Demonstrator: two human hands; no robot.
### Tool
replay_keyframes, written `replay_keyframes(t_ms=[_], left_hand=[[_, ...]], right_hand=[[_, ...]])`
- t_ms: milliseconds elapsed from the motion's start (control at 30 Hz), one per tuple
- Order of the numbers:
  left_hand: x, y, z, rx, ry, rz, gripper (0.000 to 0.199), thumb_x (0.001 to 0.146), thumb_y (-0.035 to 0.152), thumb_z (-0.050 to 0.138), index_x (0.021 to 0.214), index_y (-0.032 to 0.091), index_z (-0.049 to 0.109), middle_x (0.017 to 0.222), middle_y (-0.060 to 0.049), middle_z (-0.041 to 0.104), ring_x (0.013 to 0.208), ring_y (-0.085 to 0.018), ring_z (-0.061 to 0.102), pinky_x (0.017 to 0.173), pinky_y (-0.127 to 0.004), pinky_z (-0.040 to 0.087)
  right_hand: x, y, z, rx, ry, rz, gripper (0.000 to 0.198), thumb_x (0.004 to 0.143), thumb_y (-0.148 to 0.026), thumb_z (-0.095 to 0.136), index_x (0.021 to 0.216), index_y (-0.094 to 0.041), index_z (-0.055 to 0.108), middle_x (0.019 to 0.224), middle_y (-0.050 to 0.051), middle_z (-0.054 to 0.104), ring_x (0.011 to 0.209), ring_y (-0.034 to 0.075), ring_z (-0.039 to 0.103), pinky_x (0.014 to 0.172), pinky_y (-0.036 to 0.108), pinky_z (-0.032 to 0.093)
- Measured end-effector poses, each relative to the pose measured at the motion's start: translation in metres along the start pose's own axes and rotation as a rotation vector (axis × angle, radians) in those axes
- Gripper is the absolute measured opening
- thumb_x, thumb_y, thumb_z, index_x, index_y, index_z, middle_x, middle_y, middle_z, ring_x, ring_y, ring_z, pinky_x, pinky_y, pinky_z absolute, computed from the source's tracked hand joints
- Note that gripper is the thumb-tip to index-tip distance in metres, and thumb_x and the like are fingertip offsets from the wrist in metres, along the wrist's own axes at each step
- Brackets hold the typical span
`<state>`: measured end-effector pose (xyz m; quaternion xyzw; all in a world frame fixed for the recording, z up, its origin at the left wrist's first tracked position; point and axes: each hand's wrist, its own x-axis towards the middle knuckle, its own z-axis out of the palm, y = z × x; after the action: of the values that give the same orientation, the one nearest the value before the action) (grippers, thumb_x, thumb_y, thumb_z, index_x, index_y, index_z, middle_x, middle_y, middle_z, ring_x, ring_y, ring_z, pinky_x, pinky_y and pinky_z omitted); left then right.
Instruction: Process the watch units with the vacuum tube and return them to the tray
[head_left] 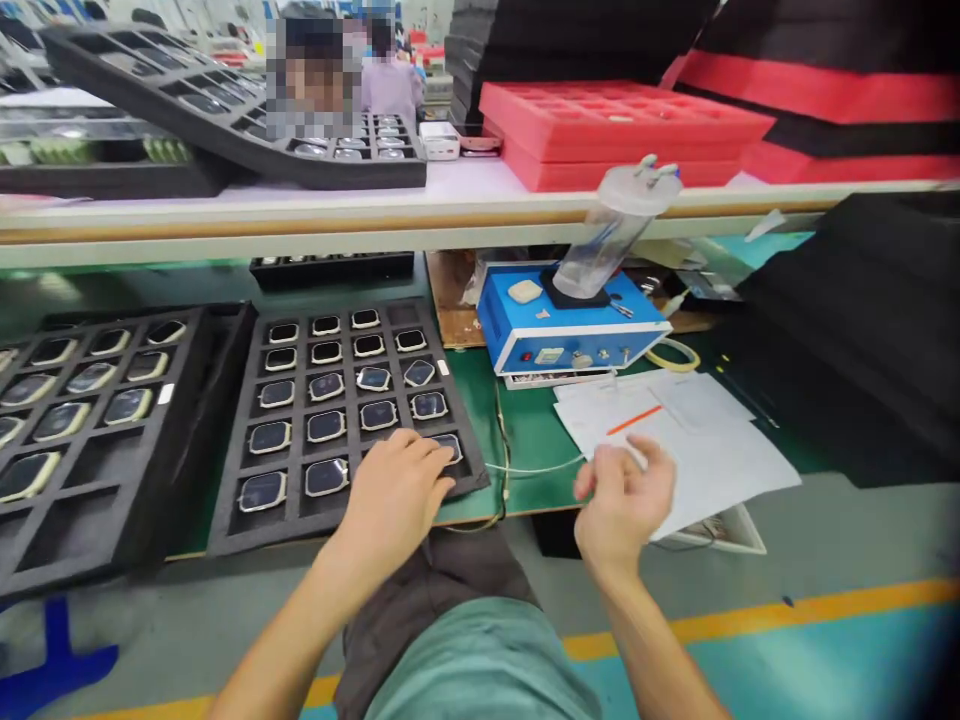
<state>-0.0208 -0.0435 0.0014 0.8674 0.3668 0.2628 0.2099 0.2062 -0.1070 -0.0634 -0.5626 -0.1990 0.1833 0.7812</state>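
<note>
My left hand [401,490] reaches over the front right corner of a black foam tray [295,527]. Its fingers are stretched out, with the thumb apart, and the fingertips lie at a square watch [451,447] with a dark screen, partly covering it. Several similar watches [326,425] sit in the tray's compartments. To the right, my right hand [626,500] is closed above white paper sheets [720,460]. A thin pale tube [540,470] runs up to its fingers; what they hold is hidden. Just beyond the knuckles shows a thin orange-red stick [634,420].
Another watch tray [142,480] stands at the left. A blue box device [574,335] carries a clear cylinder [607,240]. Above runs a shelf edge [337,225] with red foam trays [622,120]. Dark foam sheets [847,350] are piled at right. People are in the background.
</note>
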Motion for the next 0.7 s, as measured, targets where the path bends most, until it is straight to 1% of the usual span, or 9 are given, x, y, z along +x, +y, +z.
replay_keyframes(t_ms=[33,100,167,300,367,467,500,633,700], left_hand=[[0.01,-0.003,0.001,0.105,-0.049,0.041,0.012,0.089,0.017,0.072,0.096,0.025,0.079,0.097,-0.01,0.081,0.093,-0.03,0.07,0.084,-0.039,0.056],[0.023,-0.009,0.005,0.265,-0.13,0.082,0.011,0.09,0.015,0.072,0.094,0.024,0.077,0.091,-0.01,0.079,0.087,-0.03,0.067,0.079,-0.038,0.053],[0.027,-0.012,0.008,0.35,-0.162,0.104,0.014,0.09,0.013,0.071,0.098,0.023,0.076,0.091,-0.01,0.078,0.085,-0.029,0.066,0.076,-0.036,0.052],[0.025,-0.013,0.01,0.306,-0.127,0.128,0.028,0.093,0.008,0.058,0.109,0.021,0.077,0.092,-0.012,0.077,0.084,-0.029,0.067,0.076,-0.036,0.053],[0.019,-0.01,0.009,0.191,0.009,0.1,0.032,0.095,0.011,0.055,0.116,0.021,0.077,0.099,-0.013,0.079,0.088,-0.029,0.07,0.082,-0.038,0.054],[-0.003,0.005,0.014,-0.075,0.304,-0.018,0.033,0.096,0.018,0.062,0.124,0.024,0.078,0.111,-0.012,0.08,0.099,-0.029,0.073,0.091,-0.039,0.056],[-0.014,0.011,0.019,-0.17,0.347,-0.058,0.033,0.096,0.019,0.064,0.125,0.026,0.078,0.112,-0.011,0.08,0.1,-0.028,0.073,0.091,-0.038,0.056],[-0.058,0.024,0.052,-0.457,0.22,-0.227,0.026,0.098,0.022,0.065,0.119,0.026,0.08,0.106,-0.01,0.082,0.097,-0.025,0.076,0.088,-0.033,0.059],[-0.068,0.021,0.068,-0.573,0.313,-0.329,0.02,0.099,0.027,0.066,0.113,0.023,0.079,0.099,-0.01,0.081,0.089,-0.022,0.076,0.08,-0.03,0.059]], right_hand=[[-0.003,0.002,-0.014,0.018,-0.021,0.15,0.046,0.081,-0.044,0.086,0.113,-0.027,0.059,0.054,-0.015,0.047,0.038,0.008,0.039,0.039,0.018,0.033],[-0.003,0.007,-0.027,0.034,-0.195,0.489,0.049,0.076,-0.052,0.088,0.109,-0.024,0.063,0.057,-0.013,0.047,0.038,0.006,0.035,0.035,0.017,0.027],[0.002,0.011,-0.027,0.04,-0.347,0.673,0.049,0.073,-0.057,0.089,0.097,-0.02,0.068,0.06,-0.01,0.049,0.04,0.006,0.036,0.034,0.017,0.027],[0.011,0.013,-0.017,0.075,-0.312,0.609,0.048,0.067,-0.059,0.092,0.081,-0.019,0.069,0.061,-0.007,0.052,0.044,0.007,0.044,0.035,0.018,0.033],[0.011,0.013,-0.016,0.094,-0.301,0.59,0.047,0.068,-0.058,0.092,0.082,-0.019,0.071,0.062,-0.006,0.054,0.044,0.008,0.047,0.035,0.019,0.037],[0.008,0.014,-0.018,0.128,-0.339,0.587,0.044,0.071,-0.057,0.091,0.085,-0.02,0.073,0.062,-0.005,0.057,0.046,0.009,0.051,0.037,0.019,0.042],[0.007,0.014,-0.018,0.14,-0.368,0.591,0.042,0.072,-0.056,0.091,0.087,-0.02,0.074,0.063,-0.005,0.059,0.047,0.009,0.052,0.037,0.019,0.044],[0.003,0.02,-0.015,0.125,-0.547,0.618,0.038,0.074,-0.052,0.092,0.092,-0.021,0.079,0.069,-0.002,0.067,0.052,0.01,0.059,0.042,0.02,0.051],[0.0,0.025,-0.011,0.084,-0.604,0.6,0.038,0.075,-0.052,0.091,0.092,-0.02,0.081,0.073,0.001,0.072,0.055,0.012,0.064,0.046,0.023,0.056]])
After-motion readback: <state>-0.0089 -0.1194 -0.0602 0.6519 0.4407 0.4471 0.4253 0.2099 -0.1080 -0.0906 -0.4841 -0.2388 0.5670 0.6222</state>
